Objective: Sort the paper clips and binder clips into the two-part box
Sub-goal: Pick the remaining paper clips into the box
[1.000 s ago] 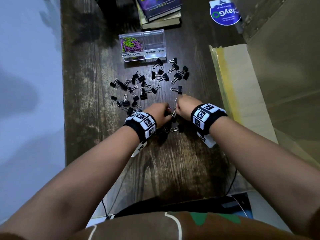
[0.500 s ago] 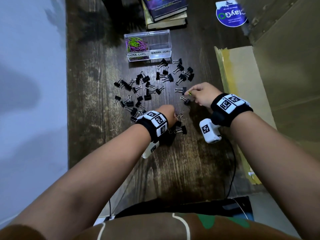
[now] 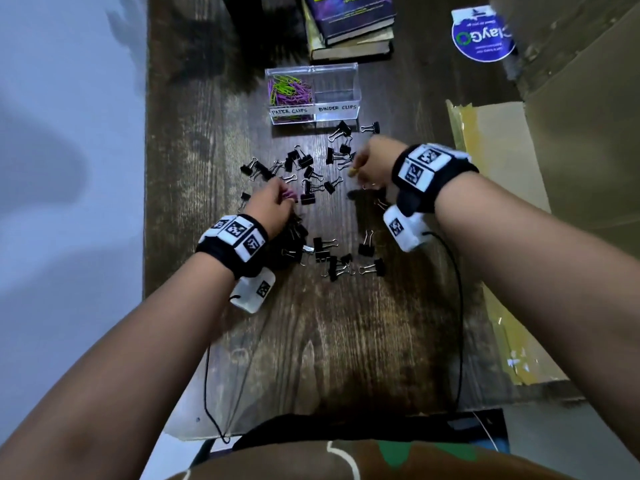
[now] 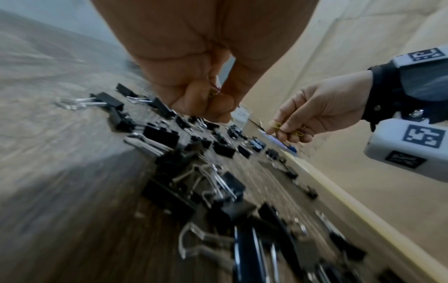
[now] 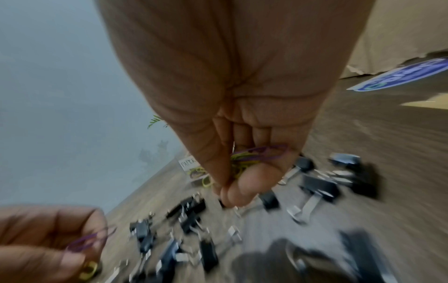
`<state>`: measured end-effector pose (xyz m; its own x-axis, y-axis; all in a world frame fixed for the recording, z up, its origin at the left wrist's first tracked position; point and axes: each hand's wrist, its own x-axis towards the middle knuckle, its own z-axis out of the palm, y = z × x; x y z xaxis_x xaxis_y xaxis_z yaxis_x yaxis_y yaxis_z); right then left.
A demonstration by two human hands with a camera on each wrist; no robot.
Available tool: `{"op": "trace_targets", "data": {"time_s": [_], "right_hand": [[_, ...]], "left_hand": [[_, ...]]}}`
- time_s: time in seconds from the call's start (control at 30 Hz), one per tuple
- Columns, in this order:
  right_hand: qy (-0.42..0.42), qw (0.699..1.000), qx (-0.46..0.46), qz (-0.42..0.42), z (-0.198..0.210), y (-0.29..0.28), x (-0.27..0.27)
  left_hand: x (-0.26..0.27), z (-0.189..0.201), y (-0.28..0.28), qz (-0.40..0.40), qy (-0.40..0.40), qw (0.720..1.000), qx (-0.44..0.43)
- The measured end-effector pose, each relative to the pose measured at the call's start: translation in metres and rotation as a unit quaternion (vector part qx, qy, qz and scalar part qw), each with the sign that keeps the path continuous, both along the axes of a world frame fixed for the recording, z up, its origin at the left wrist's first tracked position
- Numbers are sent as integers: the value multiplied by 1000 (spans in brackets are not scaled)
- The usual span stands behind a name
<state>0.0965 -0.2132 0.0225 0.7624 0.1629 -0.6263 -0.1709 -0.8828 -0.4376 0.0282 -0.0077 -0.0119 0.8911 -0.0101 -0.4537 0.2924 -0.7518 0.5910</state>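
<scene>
Dozens of black binder clips (image 3: 313, 197) are scattered on the wooden table (image 3: 346, 341) below the clear two-part box (image 3: 313, 93), whose left half holds coloured paper clips (image 3: 289, 91). My right hand (image 3: 375, 164) pinches a small purple and yellow-green bunch (image 5: 257, 155); my left hand (image 3: 268, 206) pinches a purple clip (image 5: 89, 241), both hovering over the pile.

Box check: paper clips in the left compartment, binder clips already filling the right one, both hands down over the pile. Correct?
Not quite. In the head view the right compartment, labelled BINDER CLIPS, holds nothing; the binder clips lie loose on the table. The rest stands: paper clips fill the left compartment, and the left hand and right hand are over the pile.
</scene>
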Motion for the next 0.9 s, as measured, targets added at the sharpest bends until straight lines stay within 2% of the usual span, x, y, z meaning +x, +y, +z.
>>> {"op": "trace_targets", "data": {"time_s": [0.1, 0.23, 0.43, 0.57, 0.67, 0.9], "right_hand": [[-34, 999, 36, -3, 14, 26, 36], [-98, 994, 48, -2, 24, 58, 87], [-166, 985, 25, 27, 27, 94, 135], [-202, 975, -29, 87, 25, 109, 144], [-213, 970, -19, 114, 21, 109, 143], [-266, 963, 45, -20, 11, 76, 120]], "left_hand": [[11, -4, 16, 62, 8, 997, -40], [31, -7, 33, 95, 10, 994, -52], [77, 16, 45, 78, -47, 995, -30], [111, 28, 48, 60, -66, 996, -13], [136, 34, 44, 47, -86, 995, 15], [184, 32, 23, -10, -127, 988, 82]]}}
